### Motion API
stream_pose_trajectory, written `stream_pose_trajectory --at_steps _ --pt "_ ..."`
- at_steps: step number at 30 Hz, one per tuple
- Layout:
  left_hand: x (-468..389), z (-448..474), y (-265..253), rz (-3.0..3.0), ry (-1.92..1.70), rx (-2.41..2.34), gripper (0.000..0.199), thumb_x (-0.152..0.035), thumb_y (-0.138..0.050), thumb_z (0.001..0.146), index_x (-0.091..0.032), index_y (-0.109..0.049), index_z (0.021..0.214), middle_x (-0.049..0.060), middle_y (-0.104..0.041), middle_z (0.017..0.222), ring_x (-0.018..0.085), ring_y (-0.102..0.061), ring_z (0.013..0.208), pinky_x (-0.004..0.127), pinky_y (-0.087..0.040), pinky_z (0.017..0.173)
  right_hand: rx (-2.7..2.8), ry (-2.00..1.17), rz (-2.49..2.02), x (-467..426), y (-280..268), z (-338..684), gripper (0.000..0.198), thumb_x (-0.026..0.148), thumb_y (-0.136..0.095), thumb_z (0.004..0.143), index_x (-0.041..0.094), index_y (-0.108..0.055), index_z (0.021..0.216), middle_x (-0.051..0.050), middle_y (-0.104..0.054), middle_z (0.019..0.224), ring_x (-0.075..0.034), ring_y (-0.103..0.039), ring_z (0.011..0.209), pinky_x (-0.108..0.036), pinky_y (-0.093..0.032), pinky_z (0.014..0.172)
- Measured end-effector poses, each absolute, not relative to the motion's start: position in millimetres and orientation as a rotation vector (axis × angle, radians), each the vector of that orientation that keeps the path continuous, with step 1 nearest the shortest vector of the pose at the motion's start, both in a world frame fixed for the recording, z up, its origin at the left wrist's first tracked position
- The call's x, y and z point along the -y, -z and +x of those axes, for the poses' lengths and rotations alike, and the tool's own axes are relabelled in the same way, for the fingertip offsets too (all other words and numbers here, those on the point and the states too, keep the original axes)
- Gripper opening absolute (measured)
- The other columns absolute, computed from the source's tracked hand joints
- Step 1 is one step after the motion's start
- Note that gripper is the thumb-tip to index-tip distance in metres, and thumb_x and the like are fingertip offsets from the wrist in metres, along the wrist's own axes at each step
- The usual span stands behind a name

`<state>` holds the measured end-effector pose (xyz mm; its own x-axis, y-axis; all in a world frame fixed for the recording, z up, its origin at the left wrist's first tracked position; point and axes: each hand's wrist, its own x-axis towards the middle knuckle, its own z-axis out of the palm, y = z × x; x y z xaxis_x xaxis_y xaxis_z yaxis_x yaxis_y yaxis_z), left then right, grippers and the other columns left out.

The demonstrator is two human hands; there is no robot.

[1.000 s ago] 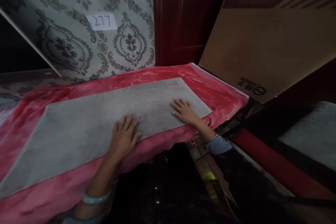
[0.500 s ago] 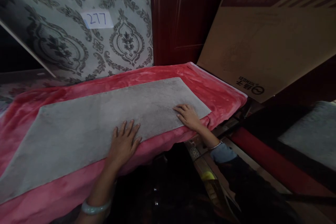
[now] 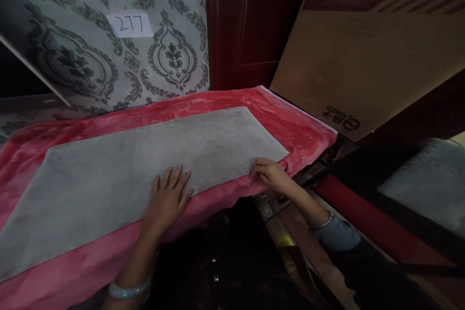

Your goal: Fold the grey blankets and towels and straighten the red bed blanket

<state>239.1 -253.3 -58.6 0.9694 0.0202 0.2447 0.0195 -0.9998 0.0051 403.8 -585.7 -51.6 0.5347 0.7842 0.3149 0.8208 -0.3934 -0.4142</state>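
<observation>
A long grey plush mat (image 3: pixel 119 179) lies spread flat over a red and pink plush blanket (image 3: pixel 290 121). Toward the middle of the mat's near edge, my left hand (image 3: pixel 167 197) rests flat on the pile with its fingers spread. My right hand (image 3: pixel 271 173) is at the same edge, close to the mat's right corner. Its fingers are curled together over the edge, which appears pinched between thumb and fingers, though the fingertips are partly hidden.
A large cardboard box (image 3: pixel 363 58) leans at the back right against a dark red door (image 3: pixel 241 24). Patterned wallpaper with a paper marked 277 (image 3: pixel 131 24) stands behind. Another grey plush piece (image 3: pixel 428 184) lies at the right, beyond a red bar (image 3: pixel 359 208).
My right hand has drawn back from lying flat on the mat to its near edge, and its fingers have curled closed there. My left hand has stayed flat in place.
</observation>
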Motion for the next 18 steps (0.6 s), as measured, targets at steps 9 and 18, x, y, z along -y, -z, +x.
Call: stream_pose_trajectory --at_steps 9,18 --pt "255.2 237.9 53.5 3.113 -0.317 -0.063 0.053 -0.042 -0.04 0.099 -0.025 -0.047 0.149 0.009 -0.037 0.16 0.036 -0.032 0.148 0.063 -0.029 0.117 1.123 0.335 -2.208 518.3 67.3 417.6 0.021 0.015 -0.044 0.093 0.019 -0.064 0.097 -0.008 -0.063 0.092 -0.023 -0.057 0.09 -0.036 -0.047 0.083" --pt "274.1 224.6 46.0 2.974 -0.199 -0.131 0.053 -0.046 -0.047 0.098 -0.029 -0.047 0.149 0.006 -0.036 0.162 0.034 -0.027 0.151 0.062 -0.023 0.121 0.998 0.394 -2.227 529.9 84.1 402.9 0.022 0.036 -0.043 0.093 0.022 -0.057 0.084 -0.009 -0.065 0.087 -0.025 -0.06 0.082 -0.037 -0.048 0.076"
